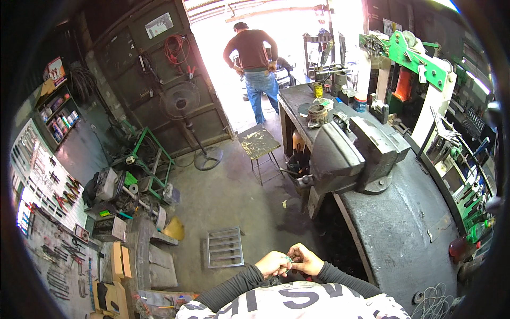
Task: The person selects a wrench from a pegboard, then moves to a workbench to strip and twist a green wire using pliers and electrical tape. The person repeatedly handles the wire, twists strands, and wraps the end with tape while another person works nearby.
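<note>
Close to my body, at the lower middle, my left hand [273, 264] and my right hand [306, 260] meet with curled fingers. Between their fingertips is a small teal-green thing [289, 260], thin and mostly covered, whose kind I cannot make out. Both hands seem to pinch it. Black sleeves cover my forearms. Nearest on the right is the dark workbench [393, 234], its edge apart from my right arm. Beyond my hands, a grey metal grate-like frame [225, 248] lies on the floor.
A large bench vise [340, 157] juts over the bench's left edge. A worn stool [258, 142] and a pedestal fan [180, 101] stand ahead. Another person [254, 58] stands in the bright doorway, back turned. Tools hang on the left pegboard [50, 173]; cardboard boxes [121, 260] sit left.
</note>
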